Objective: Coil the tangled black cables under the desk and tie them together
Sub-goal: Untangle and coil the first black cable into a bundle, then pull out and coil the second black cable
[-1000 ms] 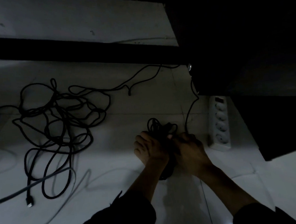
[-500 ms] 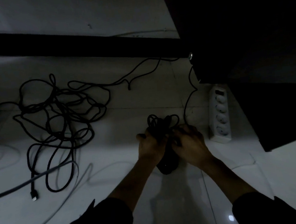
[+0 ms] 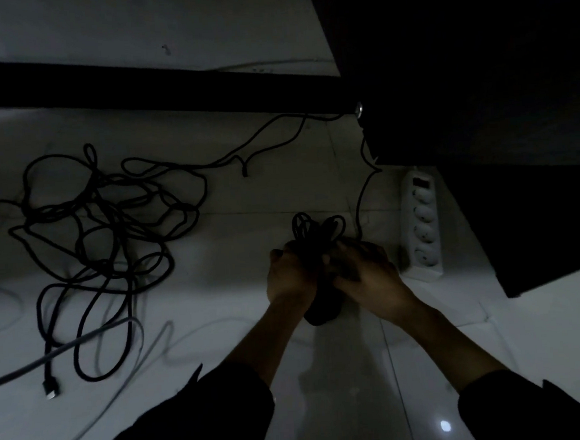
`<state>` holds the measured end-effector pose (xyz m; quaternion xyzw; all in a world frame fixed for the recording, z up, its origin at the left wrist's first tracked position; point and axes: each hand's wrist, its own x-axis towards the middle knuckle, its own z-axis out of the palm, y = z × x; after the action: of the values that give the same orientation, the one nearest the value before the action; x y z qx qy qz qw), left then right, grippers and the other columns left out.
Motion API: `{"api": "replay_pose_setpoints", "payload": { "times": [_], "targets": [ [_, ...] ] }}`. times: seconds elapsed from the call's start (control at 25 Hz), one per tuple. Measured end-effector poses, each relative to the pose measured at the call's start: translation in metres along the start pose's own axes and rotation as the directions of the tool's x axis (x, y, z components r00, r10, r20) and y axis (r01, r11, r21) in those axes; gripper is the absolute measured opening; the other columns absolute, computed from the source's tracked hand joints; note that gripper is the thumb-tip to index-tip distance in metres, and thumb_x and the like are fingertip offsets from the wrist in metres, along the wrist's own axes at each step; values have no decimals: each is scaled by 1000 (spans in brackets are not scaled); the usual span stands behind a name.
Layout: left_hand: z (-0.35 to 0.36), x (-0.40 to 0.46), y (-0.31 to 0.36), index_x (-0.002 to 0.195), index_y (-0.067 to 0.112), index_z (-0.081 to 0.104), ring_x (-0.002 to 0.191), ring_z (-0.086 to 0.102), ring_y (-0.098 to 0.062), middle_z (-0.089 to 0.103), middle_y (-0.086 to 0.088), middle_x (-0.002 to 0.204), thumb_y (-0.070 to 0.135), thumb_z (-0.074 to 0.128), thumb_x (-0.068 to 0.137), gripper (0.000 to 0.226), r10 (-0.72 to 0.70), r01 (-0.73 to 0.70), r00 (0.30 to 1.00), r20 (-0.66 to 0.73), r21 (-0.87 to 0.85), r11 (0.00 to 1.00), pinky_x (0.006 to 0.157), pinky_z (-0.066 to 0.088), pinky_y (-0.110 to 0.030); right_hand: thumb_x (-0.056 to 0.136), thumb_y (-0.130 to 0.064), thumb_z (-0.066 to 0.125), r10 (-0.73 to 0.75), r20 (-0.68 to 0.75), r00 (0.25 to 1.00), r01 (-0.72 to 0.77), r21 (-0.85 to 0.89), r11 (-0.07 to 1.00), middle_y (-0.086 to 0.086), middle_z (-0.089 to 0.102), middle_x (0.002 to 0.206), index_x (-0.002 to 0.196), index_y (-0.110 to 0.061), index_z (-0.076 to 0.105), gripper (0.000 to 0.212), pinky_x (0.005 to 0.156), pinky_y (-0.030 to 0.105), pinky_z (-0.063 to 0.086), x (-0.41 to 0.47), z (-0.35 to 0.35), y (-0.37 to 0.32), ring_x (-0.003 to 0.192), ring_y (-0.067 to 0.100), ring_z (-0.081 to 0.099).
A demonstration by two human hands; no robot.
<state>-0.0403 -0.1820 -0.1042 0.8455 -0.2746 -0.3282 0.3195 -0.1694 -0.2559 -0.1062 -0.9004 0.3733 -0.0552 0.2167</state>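
Two hands [image 3: 291, 276], one cable bundle [image 3: 317, 238], one power strip [image 3: 422, 222].

A dim home or office floor under a dark desk [image 3: 459, 53]. Pale tiles [image 3: 329, 406]; a white power strip [image 3: 422, 224] by the desk's edge; loose black cables [image 3: 103, 226].

Dim room — pale tiled floor [image 3: 245, 85], dark desk [image 3: 477, 69] overhead, white power strip [image 3: 423, 220] beside it.

bare floor [image 3: 236, 258] (between tangled cables [image 3: 103, 226] and power strip [image 3: 422, 224]) lies open.
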Motion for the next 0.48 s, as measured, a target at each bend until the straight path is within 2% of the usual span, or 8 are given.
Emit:
{"api": "replay_pose_setpoints", "payload": {
  "times": [0.08, 0.2, 0.32, 0.48],
  "targets": [
    [4, 3, -5, 127, 15, 52, 107, 57, -23, 57, -7, 125, 46, 59, 89, 49, 34, -34, 999, 13, -8, 999, 78, 41, -25, 73, -66, 34, 5, -1, 1000, -5, 41, 999, -1, 53, 137, 134, -21, 54, 78, 99, 31, 43, 0, -3, -2, 127, 22, 46],
    [0, 1, -7, 129, 16, 52, 107, 58, -23, 60, -6, 122, 46, 57, 89, 50, 35, -34, 999, 23, -42, 999, 77, 39, -24, 74, -68, 43, 40, -15, 999, -38, 123, 992, -1, 59, 125, 129, -21, 56, 74, 89, 35, 51, 2, -2, -4, 115, 18, 56],
    [-5, 1, -9, 128, 14, 53, 109, 58, -24, 61, -7, 121, 43, 54, 92, 46, 51, -50, 998, 22, -41, 998, 78, 39, -24, 71, -72, 46, 88, -35, 995, -83, 132, 988, 0, 55, 128, 129, -22, 53, 77, 92, 41, 50, 2, 1, -6, 118, 21, 52],
    [-14, -2, -13, 127, 12, 56, 112, 59, -25, 64, -6, 119, 38, 53, 94, 42, 59, -57, 998, 30, -53, 997, 79, 42, -23, 70, -75, 49, 140, 9, 990, -140, 137, 981, -8, 56, 122, 119, -30, 59, 67, 92, 38, 49, 5, 4, -2, 114, 15, 53]
  ]
}}
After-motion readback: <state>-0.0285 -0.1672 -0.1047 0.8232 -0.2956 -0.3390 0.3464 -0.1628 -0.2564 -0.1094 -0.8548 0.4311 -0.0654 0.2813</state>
